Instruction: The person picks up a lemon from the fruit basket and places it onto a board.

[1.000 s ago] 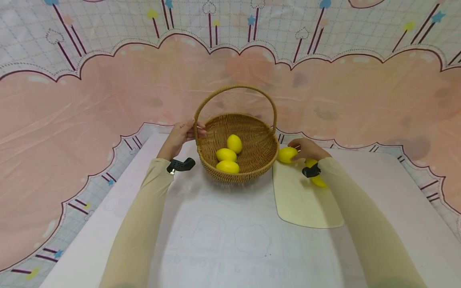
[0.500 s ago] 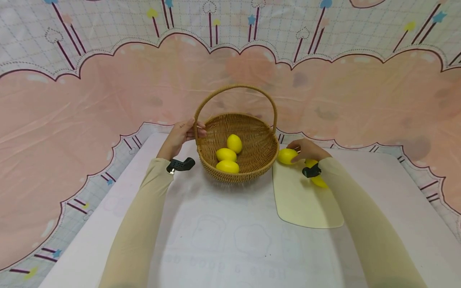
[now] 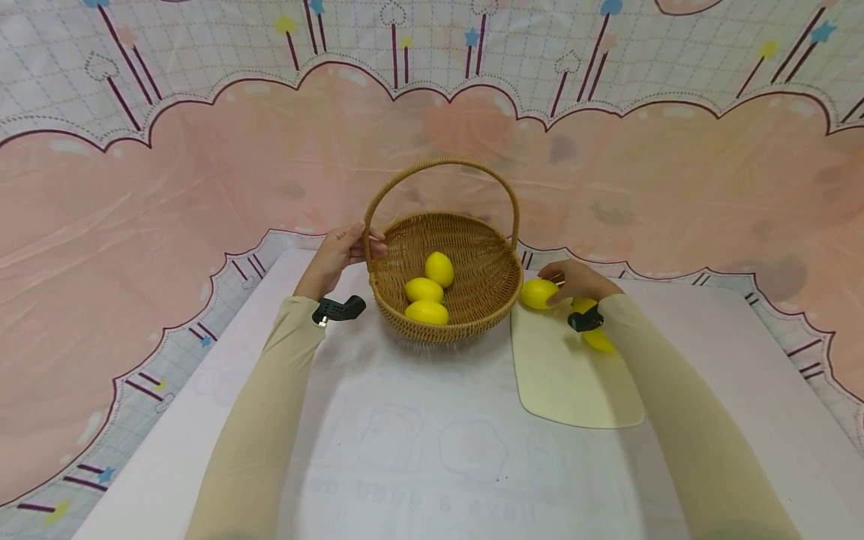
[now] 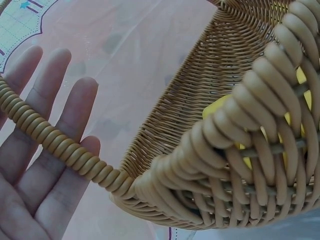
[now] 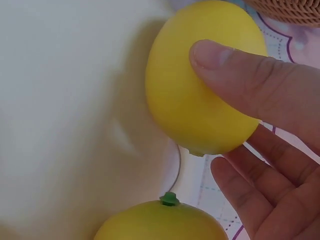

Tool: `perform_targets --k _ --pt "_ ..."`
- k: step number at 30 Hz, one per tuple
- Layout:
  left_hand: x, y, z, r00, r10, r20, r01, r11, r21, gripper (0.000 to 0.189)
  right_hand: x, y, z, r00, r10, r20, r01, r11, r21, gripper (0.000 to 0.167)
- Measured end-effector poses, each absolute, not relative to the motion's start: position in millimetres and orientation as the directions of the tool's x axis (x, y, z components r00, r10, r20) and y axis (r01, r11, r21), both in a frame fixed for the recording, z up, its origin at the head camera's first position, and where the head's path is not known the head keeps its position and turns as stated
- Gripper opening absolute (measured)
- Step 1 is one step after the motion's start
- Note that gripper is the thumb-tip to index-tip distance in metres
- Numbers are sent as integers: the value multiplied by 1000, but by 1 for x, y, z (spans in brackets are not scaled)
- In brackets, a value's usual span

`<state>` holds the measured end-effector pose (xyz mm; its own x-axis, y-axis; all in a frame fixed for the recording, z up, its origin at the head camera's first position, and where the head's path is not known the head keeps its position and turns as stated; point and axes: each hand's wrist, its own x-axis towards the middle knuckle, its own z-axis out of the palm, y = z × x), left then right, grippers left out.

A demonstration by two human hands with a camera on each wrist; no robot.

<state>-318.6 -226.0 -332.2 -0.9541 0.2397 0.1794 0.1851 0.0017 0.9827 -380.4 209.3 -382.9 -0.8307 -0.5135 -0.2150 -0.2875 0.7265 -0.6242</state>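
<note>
A wicker basket (image 3: 466,330) with a tall arched handle (image 3: 442,161) stands mid-table, three lemons (image 3: 439,270) inside. At the handle's left foot is my left hand (image 3: 340,251); the left wrist view shows its fingers (image 4: 75,107) extended and spread, the handle crossing in front of them. Just right of the basket, my right hand (image 3: 577,279) pinches a lemon (image 3: 538,293), thumb (image 5: 220,60) pressed on its side and the other fingers behind and below. Near it lies another yellow fruit with a green stem (image 5: 160,220). My right wrist partly hides more yellow fruit (image 3: 597,340).
A cream board (image 3: 574,382) lies right of the basket, under the right forearm. The white table (image 3: 405,465) reaches back to a patterned cloth backdrop (image 3: 270,165). Black cameras sit on both wrists.
</note>
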Motion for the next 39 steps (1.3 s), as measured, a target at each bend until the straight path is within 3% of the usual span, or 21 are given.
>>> perform_targets --k 17,28,39 --pt "-316 -225 -330 -957 237 165 168 -6 986 36 -377 219 -368 -814 -547 -198 -313 699 -643 60" --pt "-316 -227 -331 -959 232 162 167 2 986 44 -366 227 -324 -811 -572 -122 -374 667 -645 50" --pt "-317 -226 -333 -960 222 173 181 16 983 39 -358 203 -285 -741 -667 -82 -465 597 -653 48"
